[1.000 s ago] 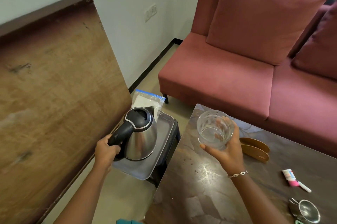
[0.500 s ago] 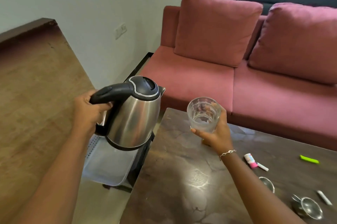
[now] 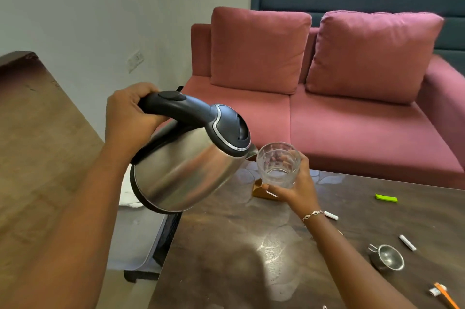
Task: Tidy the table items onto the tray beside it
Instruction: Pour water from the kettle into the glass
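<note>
Left hand (image 3: 128, 117) fingers curl round the kettle (image 3: 186, 170) handle; right hand (image 3: 294, 190) fingers wrap the glass (image 3: 278, 165). The kettle hangs tipped above the table (image 3: 239, 246) edge, handle-to-spout line running rightward, spout just beside the roughly upright glass's rim, tray (image 3: 136, 240) below.

Silver-and-black kettle (image 3: 186, 170), clear glass (image 3: 278, 165), pink sofa (image 3: 352, 120).

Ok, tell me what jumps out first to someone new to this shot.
A steel kettle fills the middle, tipped by the left hand gripping its black handle, spout close by the rim of a clear glass. The right hand holds that glass above the dark table. Behind stands a red sofa.
</note>
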